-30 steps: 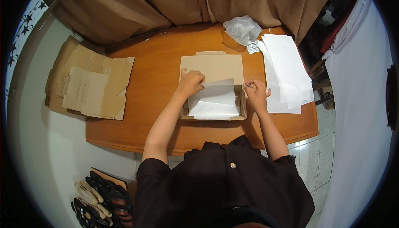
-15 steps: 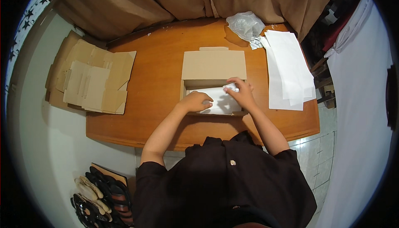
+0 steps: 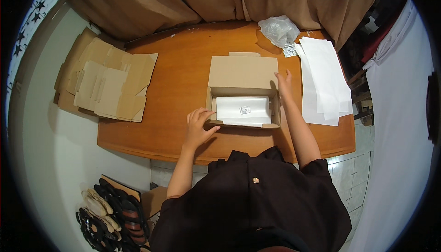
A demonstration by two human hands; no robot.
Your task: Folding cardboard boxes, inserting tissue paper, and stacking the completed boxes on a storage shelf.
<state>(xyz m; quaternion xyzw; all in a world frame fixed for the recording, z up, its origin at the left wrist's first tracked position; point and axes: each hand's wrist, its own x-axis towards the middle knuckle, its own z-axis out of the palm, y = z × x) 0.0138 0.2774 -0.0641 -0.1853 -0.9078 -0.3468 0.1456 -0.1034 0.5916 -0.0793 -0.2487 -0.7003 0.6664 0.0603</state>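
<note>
A brown cardboard box (image 3: 243,91) stands on the table with its lid (image 3: 243,71) raised at the far side. White paper (image 3: 227,105) lines its inside, and a small silvery packet (image 3: 245,110) lies on that paper. My left hand (image 3: 198,125) is at the near left corner of the box, fingers apart, the fingertips close to or touching the wall. On the right, my right hand (image 3: 285,85) is beside the lid's edge, thumb against or very near it and a finger pointing away. Neither hand holds anything that I can see.
Flattened cardboard boxes (image 3: 108,84) are stacked at the left end of the wooden table (image 3: 179,77). White paper sheets (image 3: 324,77) lie at the right, below a clear plastic bag (image 3: 278,30) with silvery packets (image 3: 290,49) beside it. Footwear (image 3: 112,213) is at the lower left.
My right hand has left the small packet on the paper in the box and moved right to the lid's edge. My left hand has come out of the box to its near left corner.
</note>
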